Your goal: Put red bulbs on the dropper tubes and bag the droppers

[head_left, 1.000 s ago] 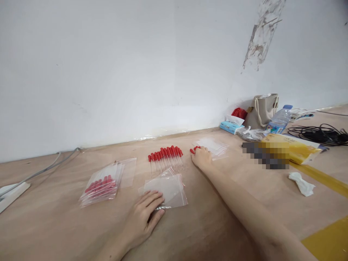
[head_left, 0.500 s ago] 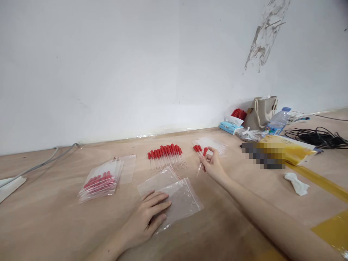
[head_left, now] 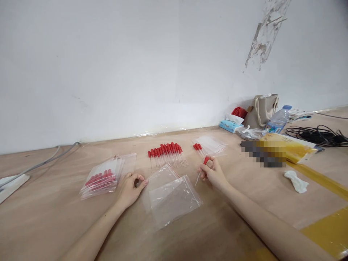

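Observation:
My right hand (head_left: 213, 173) pinches a glass dropper with a red bulb (head_left: 206, 161), its tip pointing down-left toward the clear zip bags (head_left: 174, 197) lying in front of me. My left hand (head_left: 130, 187) is closed on the left corner of the top zip bag. A row of red-bulbed droppers (head_left: 166, 152) lies beyond the bags. Two more droppers (head_left: 198, 147) rest just past my right hand beside a stack of clear bags (head_left: 212, 145). A pile of filled bags with droppers (head_left: 102, 179) sits to the left.
A wooden board covers the surface (head_left: 67, 224). At far right stand a tissue box (head_left: 230, 124), a beige tote bag (head_left: 262, 110), a water bottle (head_left: 277, 121), a yellow packet (head_left: 293, 150), black cables (head_left: 320, 135) and a crumpled tissue (head_left: 297, 181). A grey cable (head_left: 46, 161) runs at left.
My right hand lifted one dropper from the small group and drew it back toward the zip bags. My left hand slid from flat on the bags to gripping the top bag's left corner.

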`<state>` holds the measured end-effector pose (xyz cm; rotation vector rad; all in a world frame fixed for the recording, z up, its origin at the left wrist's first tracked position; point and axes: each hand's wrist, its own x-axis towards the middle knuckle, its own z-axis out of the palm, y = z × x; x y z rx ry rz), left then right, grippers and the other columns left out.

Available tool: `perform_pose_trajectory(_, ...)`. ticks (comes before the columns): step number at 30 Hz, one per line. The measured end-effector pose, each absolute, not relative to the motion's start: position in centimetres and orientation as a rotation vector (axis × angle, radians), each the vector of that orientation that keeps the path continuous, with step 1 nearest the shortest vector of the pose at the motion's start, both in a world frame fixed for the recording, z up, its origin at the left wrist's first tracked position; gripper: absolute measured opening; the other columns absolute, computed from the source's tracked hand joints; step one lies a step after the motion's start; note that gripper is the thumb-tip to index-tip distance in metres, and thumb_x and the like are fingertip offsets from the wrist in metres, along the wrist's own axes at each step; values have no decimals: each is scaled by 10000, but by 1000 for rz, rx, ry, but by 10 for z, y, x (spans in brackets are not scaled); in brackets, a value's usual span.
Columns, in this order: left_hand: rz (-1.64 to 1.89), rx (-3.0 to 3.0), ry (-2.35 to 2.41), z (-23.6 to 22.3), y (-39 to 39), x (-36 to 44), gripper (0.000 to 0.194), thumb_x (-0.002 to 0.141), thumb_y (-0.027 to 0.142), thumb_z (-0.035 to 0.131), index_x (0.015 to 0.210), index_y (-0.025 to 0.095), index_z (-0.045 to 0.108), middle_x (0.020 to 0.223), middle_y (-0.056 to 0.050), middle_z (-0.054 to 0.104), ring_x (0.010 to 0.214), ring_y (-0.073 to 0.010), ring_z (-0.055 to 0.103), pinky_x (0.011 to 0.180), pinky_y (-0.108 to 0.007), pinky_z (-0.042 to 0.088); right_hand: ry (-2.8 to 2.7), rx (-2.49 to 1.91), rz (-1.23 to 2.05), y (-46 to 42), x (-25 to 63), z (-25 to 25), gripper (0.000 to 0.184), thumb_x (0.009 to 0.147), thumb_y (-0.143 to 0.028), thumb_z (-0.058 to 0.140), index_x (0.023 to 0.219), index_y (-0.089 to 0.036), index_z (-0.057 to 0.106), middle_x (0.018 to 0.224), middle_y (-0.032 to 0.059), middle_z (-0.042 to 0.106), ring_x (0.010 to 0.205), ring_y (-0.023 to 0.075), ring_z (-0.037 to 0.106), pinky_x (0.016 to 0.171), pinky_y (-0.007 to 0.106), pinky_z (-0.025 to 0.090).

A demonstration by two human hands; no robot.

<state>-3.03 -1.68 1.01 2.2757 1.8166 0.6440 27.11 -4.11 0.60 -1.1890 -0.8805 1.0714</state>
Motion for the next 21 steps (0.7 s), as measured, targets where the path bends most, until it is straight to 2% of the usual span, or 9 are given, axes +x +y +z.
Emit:
perform_pose_trajectory(3, 687, 2242, 1708, 10, -22, -26, 273, 799, 440, 419, 708, 199, 508, 627, 22, 536, 568, -149, 509, 548, -257, 373, -942, -1195, 1302, -44, 275, 7, 331, 640, -321, 632, 859, -176, 430, 561, -47, 568, 350, 34, 429, 319, 135, 311)
perform_pose_trajectory(6, 880, 2186, 1702, 16, -22, -28, 221, 814, 401, 397, 755, 199, 467, 610, 33, 532, 557, -143, 519, 533, -241, 380, -1045, -1169, 1492, -52, 273, 8, 276, 651, -339, 649, 731, -157, 458, 615, -4, 598, 399, 40, 486, 363, 148, 371)
perform_pose_trajectory(10, 1240, 2046, 1960, 31, -10, -54, 172, 790, 309, 417, 898, 185, 468, 722, 0, 574, 635, -160, 562, 573, -245, 413, -1037, -1132, 1451, -55, 269, 4, 290, 671, -349, 648, 735, -178, 423, 647, -10, 600, 481, 77, 565, 463, 197, 466)
perform_pose_trajectory(13, 1094, 1947, 2262, 40, 1, -81, 237, 789, 188, 361, 965, 174, 520, 659, -8, 572, 602, -177, 562, 564, -263, 415, -949, -1118, 1425, -54, 267, 1, 326, 677, -304, 653, 822, -198, 381, 639, -24, 590, 510, 99, 590, 510, 226, 493)
perform_pose_trajectory(16, 865, 2068, 2414, 42, 2, -92, 295, 769, 124, 351, 931, 140, 598, 859, -86, 591, 778, -224, 573, 672, -329, 435, -882, -1115, 1411, -53, 266, 0, 397, 685, -239, 646, 919, -218, 326, 622, -37, 583, 499, 115, 596, 515, 241, 497)
perform_pose_trajectory(18, 813, 2210, 2542, 42, -4, -86, 282, 779, 173, 391, 921, 127, 630, 1039, -146, 536, 956, -314, 507, 771, -446, 400, -840, -1106, 1404, -53, 265, 1, 390, 709, -219, 619, 943, -224, 307, 614, -35, 583, 495, 121, 598, 512, 242, 495)
perform_pose_trajectory(20, 929, 2346, 2625, 40, -16, -68, 298, 805, 248, 406, 979, 145, 625, 1202, -172, 432, 1068, -384, 412, 831, -561, 317, -770, -1104, 1380, -51, 266, 2, 314, 754, -233, 565, 936, -225, 309, 598, -32, 578, 487, 123, 596, 498, 241, 490)
perform_pose_trajectory(21, 1001, 2442, 2543, 38, -24, -57, 302, 816, 264, 405, 1001, 157, 618, 1239, -164, 407, 1079, -375, 408, 852, -569, 300, -731, -1105, 1353, -50, 268, 3, 261, 780, -249, 530, 925, -225, 314, 586, -32, 573, 482, 123, 593, 490, 238, 486)
